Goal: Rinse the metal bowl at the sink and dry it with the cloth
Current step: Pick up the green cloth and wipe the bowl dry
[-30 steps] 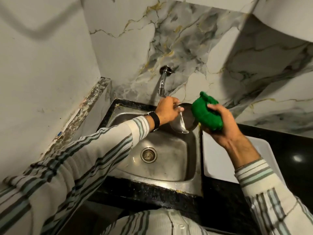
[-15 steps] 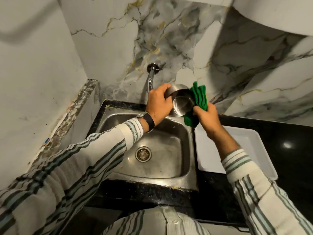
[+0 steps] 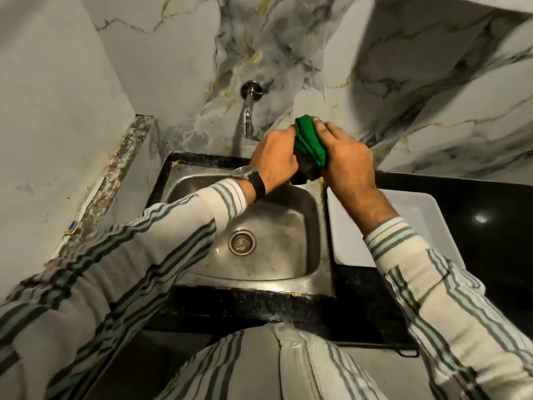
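Drying stage: 2 hands work above the back right corner of the sink [image 3: 259, 264], so drips likely fall into the basin. Left hand [image 3: 274, 158] is curled around the metal bowl [image 3: 307, 170], almost hidden between the palms; right hand [image 3: 346, 163] presses the green cloth [image 3: 310, 140] against it, fingers closed on the fabric.

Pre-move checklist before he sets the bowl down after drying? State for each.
1. Green cloth in right hand: ok.
2. Left hand grip on the metal bowl: cannot tell, bowl almost fully hidden.
3. Chrome wall tap off: ok, no stream visible.
4. Bowl dry: cannot tell.
5. White rectangular tray has free space: ok.
6. Steel sink holds no dishes: ok.
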The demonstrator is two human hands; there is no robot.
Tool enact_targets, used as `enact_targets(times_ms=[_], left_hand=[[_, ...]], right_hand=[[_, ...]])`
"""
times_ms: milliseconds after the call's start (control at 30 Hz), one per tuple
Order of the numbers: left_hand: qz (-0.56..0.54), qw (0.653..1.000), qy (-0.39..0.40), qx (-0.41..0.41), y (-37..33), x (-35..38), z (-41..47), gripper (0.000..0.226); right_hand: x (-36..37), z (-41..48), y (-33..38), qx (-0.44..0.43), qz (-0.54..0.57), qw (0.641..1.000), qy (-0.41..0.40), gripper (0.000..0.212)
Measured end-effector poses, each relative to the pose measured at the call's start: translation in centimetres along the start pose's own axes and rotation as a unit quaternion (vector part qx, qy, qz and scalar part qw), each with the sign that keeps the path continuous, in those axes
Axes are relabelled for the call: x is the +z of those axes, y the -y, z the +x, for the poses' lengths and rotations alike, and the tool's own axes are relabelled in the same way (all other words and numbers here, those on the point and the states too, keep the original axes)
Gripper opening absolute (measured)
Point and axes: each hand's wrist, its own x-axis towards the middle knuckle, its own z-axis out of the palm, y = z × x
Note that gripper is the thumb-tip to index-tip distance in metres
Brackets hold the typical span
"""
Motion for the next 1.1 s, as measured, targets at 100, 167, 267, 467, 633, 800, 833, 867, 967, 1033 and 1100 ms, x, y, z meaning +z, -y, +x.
enact_targets(times_ms=[100,167,267,467,633,800,833,867,967,1033,1100], left_hand=[[-0.071,0.996,-0.035,-0.041,0.0,0.1,0.5,0.029],[-0.144,0.982,-0.094,-0.082,0.0,0.3,0.4,0.017],[-0.260,0.942,-0.170,-0.129,-0.6,0.8,-0.4,0.014],[-0.251,0.951,-0.141,-0.112,0.3,1.6,-1.3,0.024],[-0.071,0.997,-0.014,0.020,0.0,0.4,0.0,0.040],[-0.124,0.992,-0.023,-0.029,-0.1,0.9,0.0,0.028],[-0.166,0.984,-0.036,-0.056,0.1,1.4,-0.4,0.022],[-0.213,0.971,-0.052,-0.094,0.3,1.9,-0.8,0.013],[-0.329,0.916,-0.089,-0.209,0.2,3.3,-1.6,0.009],[-0.359,0.901,-0.092,-0.226,0.1,3.9,-1.9,0.012],[-0.335,0.915,-0.086,-0.208,0.1,3.9,-2.1,0.012]], right_hand=[[0.6,0.0,-0.1,0.095,0.145,0.984,-0.049,0.069],[1.5,-0.5,0.3,0.219,0.254,0.939,-0.083,0.054],[3.3,-1.7,2.1,0.413,0.450,0.788,-0.073,0.039],[3.0,-2.4,1.9,0.395,0.379,0.832,-0.086,0.023],[0.5,-1.3,0.0,0.096,0.076,0.991,-0.053,0.063],[1.2,-1.9,0.6,0.196,0.236,0.947,-0.095,0.068],[1.7,-2.3,1.0,0.253,0.290,0.916,-0.110,0.058],[2.2,-2.6,1.4,0.315,0.330,0.882,-0.119,0.045],[4.1,-2.7,2.8,0.454,0.447,0.762,-0.113,0.028],[4.9,-2.8,3.1,0.467,0.477,0.738,-0.100,0.026],[4.5,-2.8,2.7,0.446,0.445,0.771,-0.093,0.020]])
